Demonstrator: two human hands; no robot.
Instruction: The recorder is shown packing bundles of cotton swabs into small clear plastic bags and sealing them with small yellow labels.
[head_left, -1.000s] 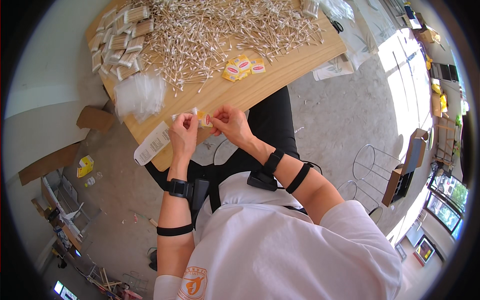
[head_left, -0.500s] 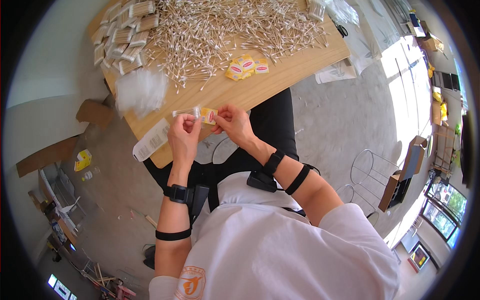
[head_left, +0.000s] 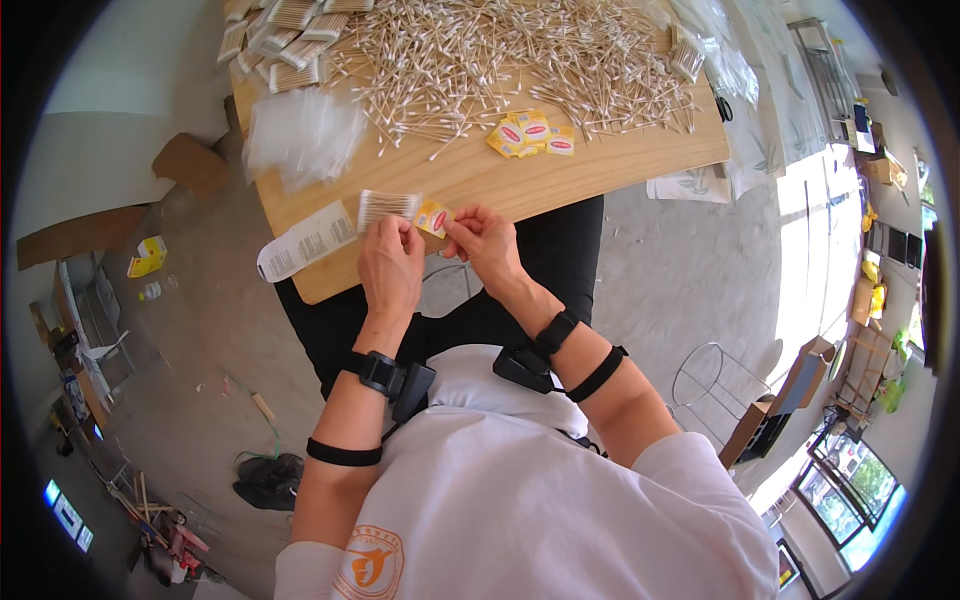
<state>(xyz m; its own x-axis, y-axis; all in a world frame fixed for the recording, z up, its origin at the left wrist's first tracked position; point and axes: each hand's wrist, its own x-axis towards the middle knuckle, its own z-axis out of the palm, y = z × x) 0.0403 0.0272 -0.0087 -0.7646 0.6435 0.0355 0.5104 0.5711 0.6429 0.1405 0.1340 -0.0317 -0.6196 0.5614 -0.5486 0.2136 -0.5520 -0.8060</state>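
Over the near edge of the table, my left hand (head_left: 392,258) pinches the lower edge of a small clear bag of cotton swabs (head_left: 388,204). The swabs in it lie side by side. My right hand (head_left: 486,242) is closed on the right end of a yellow card (head_left: 433,216) with a red oval. The card meets the bag's right end; whether it is inside the bag's mouth, I cannot tell. Beyond my right hand lies a small group of similar yellow cards (head_left: 533,131). A stack of clear plastic bags (head_left: 305,135) rests to the left.
Loose cotton swabs (head_left: 450,75) cover the far part of the wooden table (head_left: 620,165). Filled swab packs (head_left: 293,75) pile up at the far left, and another pack (head_left: 687,55) is at the far right. A printed paper strip (head_left: 308,240) overhangs the left corner. Black scissors (head_left: 723,109) lie at the right.
The view has shifted, so the table appears further right. More of the swab bag now shows above my left fingers. Both hands keep their hold on the bag and the card.
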